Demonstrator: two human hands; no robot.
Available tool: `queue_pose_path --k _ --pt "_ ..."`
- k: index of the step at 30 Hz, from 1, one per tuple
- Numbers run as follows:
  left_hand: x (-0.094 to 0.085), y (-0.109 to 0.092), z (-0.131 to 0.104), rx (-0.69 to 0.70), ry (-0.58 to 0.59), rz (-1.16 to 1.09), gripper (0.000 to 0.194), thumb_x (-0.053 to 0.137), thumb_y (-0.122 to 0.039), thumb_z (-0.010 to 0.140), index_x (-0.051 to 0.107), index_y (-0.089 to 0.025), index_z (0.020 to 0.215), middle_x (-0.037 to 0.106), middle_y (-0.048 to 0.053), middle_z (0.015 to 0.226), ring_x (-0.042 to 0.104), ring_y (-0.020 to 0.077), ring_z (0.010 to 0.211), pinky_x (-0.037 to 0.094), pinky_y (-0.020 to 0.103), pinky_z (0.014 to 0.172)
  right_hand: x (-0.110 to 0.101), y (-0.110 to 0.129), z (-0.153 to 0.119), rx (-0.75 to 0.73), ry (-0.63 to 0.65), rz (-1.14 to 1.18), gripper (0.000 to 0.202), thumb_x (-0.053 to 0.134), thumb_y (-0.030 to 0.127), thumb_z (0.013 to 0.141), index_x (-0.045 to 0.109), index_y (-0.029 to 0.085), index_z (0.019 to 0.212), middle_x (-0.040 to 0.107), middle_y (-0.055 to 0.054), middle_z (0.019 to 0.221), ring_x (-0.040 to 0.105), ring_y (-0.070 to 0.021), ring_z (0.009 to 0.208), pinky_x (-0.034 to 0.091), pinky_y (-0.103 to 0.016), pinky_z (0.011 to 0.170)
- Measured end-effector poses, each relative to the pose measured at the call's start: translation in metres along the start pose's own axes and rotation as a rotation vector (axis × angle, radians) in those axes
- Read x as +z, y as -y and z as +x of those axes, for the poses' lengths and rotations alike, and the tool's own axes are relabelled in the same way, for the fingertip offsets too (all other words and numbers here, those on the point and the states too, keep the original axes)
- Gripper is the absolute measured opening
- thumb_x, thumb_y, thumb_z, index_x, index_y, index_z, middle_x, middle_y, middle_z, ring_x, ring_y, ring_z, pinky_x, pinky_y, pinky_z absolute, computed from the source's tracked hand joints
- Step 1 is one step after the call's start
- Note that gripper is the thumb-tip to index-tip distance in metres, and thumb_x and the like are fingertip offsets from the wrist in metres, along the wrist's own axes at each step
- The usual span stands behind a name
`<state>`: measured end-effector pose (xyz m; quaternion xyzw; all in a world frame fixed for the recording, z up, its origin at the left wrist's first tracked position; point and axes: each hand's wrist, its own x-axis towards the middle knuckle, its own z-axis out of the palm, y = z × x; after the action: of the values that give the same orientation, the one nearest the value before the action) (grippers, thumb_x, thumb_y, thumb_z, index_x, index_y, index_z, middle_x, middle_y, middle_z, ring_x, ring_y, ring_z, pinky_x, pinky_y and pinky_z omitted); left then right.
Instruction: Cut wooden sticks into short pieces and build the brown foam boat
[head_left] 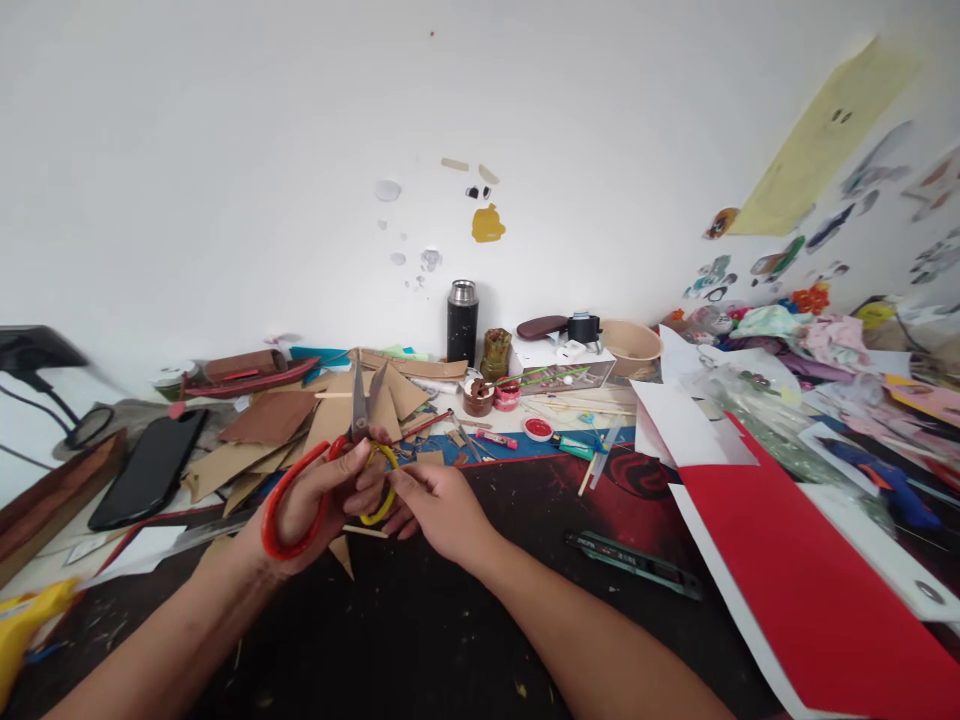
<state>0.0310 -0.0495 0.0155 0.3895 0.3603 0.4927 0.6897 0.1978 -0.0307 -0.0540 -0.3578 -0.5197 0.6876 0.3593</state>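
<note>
Scissors (359,402), blades up and slightly apart, stand in my left hand (330,490). Their red loop (279,515) lies around the base of my left thumb, and a yellow loop (389,496) shows by the fingers. My right hand (446,510) is closed, its thumb and fingertips meeting at the yellow loop beside my left fingers; whether it pinches the loop or something small is hidden. A thin pale stick (365,531) and a pointed brown cardboard scrap (342,556) show just under the hands.
Behind the hands lie cardboard pieces (270,415), a black bottle (462,325) and paint jars (478,397). A phone (150,468) and yellow glue gun (34,610) are left. A cutter (634,565), red sheet (810,590) and bowl (631,340) are right.
</note>
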Motion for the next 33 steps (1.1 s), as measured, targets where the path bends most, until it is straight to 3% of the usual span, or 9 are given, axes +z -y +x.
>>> queue_pose_path --k 5,9,15,21,26,33 --pt "-0.004 0.006 0.006 0.089 -0.054 0.149 0.045 0.087 -0.056 0.084 0.067 -0.019 0.099 0.043 -0.008 0.063 0.032 0.0067 0.049 0.027 0.020 0.047 -0.004 0.004 0.002 -0.026 -0.068 0.022 0.066 0.068 0.080 0.089 0.070 0.017 0.106 0.077 -0.007 0.089 0.076 -0.0170 0.069 0.055 -0.022 0.054" --pt "-0.003 0.009 0.008 0.066 -0.078 0.187 0.048 0.088 -0.059 0.081 0.067 -0.020 0.099 0.043 -0.008 0.061 0.033 0.0068 0.048 0.027 0.020 0.045 -0.005 0.005 0.003 -0.034 -0.084 0.070 0.072 0.065 0.082 0.090 0.071 0.016 0.117 0.079 -0.010 0.095 0.079 -0.0191 0.074 0.057 -0.023 0.056" --pt "-0.001 0.013 0.005 0.035 -0.099 0.226 0.052 0.089 -0.059 0.078 0.066 -0.020 0.103 0.041 -0.010 0.058 0.031 0.0074 0.048 0.026 0.020 0.044 -0.003 0.003 0.003 -0.018 -0.077 0.090 0.067 0.064 0.079 0.093 0.072 0.016 0.118 0.079 -0.009 0.097 0.079 -0.0181 0.075 0.058 -0.022 0.055" --pt "-0.012 0.023 0.008 0.052 -0.092 0.290 0.042 0.080 -0.056 0.089 0.066 -0.021 0.107 0.038 -0.011 0.056 0.029 0.0070 0.046 0.022 0.019 0.044 0.000 0.003 0.003 0.001 -0.061 0.085 0.062 0.064 0.077 0.095 0.071 0.017 0.111 0.077 -0.006 0.090 0.077 -0.0158 0.067 0.057 -0.021 0.054" --pt "-0.011 0.022 0.010 0.053 -0.119 0.273 0.040 0.081 -0.051 0.086 0.063 -0.021 0.105 0.037 -0.012 0.055 0.026 0.0068 0.044 0.021 0.019 0.043 0.002 0.001 0.002 -0.022 -0.052 0.107 0.070 0.065 0.084 0.089 0.068 0.017 0.107 0.076 -0.005 0.086 0.076 -0.0158 0.063 0.055 -0.021 0.053" --pt "-0.023 0.026 0.012 0.077 -0.156 0.288 0.030 0.077 -0.043 0.091 0.065 -0.021 0.108 0.038 -0.011 0.055 0.028 0.0074 0.044 0.021 0.020 0.043 0.004 0.000 -0.001 0.009 -0.037 0.052 0.068 0.062 0.083 0.092 0.069 0.017 0.107 0.076 -0.005 0.085 0.077 -0.0166 0.066 0.056 -0.022 0.055"
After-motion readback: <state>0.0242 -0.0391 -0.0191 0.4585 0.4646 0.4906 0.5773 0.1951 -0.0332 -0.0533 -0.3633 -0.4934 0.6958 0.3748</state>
